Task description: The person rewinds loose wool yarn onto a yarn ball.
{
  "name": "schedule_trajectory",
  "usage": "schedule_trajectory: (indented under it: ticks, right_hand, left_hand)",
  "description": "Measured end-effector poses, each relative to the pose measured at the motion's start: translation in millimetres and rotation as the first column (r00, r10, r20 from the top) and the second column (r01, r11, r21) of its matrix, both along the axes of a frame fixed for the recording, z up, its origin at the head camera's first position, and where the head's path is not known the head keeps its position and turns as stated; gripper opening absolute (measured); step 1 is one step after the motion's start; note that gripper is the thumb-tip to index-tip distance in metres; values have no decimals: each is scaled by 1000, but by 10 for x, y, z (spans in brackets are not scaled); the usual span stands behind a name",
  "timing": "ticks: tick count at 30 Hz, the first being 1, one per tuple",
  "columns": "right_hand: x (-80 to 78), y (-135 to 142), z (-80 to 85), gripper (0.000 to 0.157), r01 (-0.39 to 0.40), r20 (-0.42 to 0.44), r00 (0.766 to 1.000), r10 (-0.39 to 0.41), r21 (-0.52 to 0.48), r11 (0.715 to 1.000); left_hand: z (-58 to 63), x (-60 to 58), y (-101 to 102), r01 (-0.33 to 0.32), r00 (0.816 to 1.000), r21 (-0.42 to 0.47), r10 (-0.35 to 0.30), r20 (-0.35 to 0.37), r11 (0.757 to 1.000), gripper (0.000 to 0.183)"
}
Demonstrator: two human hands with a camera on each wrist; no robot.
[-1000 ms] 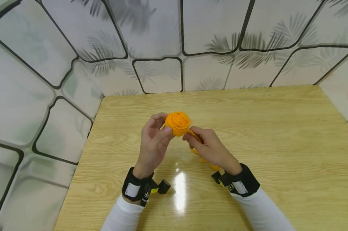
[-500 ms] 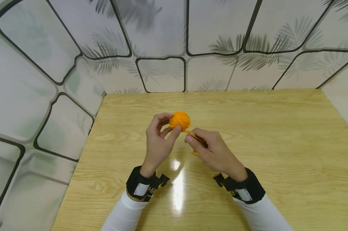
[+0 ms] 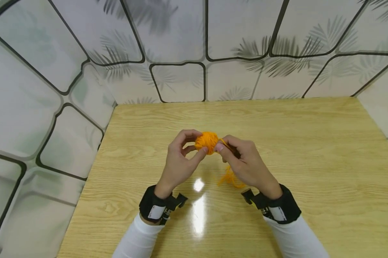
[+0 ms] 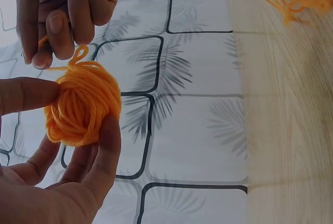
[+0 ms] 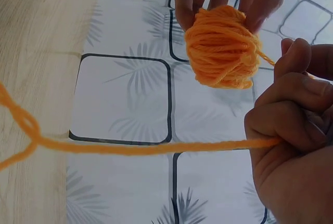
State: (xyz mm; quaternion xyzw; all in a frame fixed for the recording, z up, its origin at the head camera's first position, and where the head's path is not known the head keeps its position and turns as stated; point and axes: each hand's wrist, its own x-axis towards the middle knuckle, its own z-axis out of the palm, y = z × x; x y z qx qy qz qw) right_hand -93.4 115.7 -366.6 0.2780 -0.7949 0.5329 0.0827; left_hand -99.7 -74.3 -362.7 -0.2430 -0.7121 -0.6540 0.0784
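Note:
An orange ball of yarn (image 3: pixel 207 142) is held above the table by my left hand (image 3: pixel 182 157), thumb on one side and fingertips on the other. Close beside it, my right hand (image 3: pixel 245 157) pinches the strand between thumb and forefinger, its other fingers curled over the yarn. In the right wrist view a short strand (image 5: pixel 266 58) joins the ball (image 5: pixel 222 47) to those fingertips. From the lower side of the right fist the yarn tail (image 5: pixel 130 149) runs out taut. A small loop (image 4: pixel 80 53) stands up from the ball in the left wrist view.
A loose tangle of orange yarn (image 3: pixel 230 178) hangs or lies below my right hand, over the wooden table (image 3: pixel 310 161). Behind and to the left rise pale panels (image 3: pixel 178 82) with dark outlines and leaf prints. Both wrists wear black camera straps (image 3: pixel 282 204).
Both hands have shifted slightly right with the ball, which has turned in the left fingers. My right hand has come up against the ball, and more of the loose tangle shows below it.

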Motion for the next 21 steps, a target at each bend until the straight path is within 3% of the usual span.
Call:
schedule_trajectory:
  ticks: [5, 10, 18, 21]
  right_hand:
    - [-21, 36, -4, 13, 6, -8, 1000, -6, -36, 999]
    - [-36, 69, -7, 15, 17, -20, 1000, -19, -74, 997]
    - [-56, 100, -2, 17, 79, 10, 997, -78, -108, 991]
    - [-74, 112, -9, 17, 94, 26, 995, -92, -117, 989]
  left_hand:
    - [17, 0, -23, 46, 999, -34, -46, 18, 998, 32]
    - [38, 0, -64, 174, 981, -91, -165, 101, 981, 29]
    - [-226, -116, -112, 408, 898, -27, -395, 192, 913, 31]
    - [-217, -108, -124, 481, 856, -12, -467, 220, 877, 32]
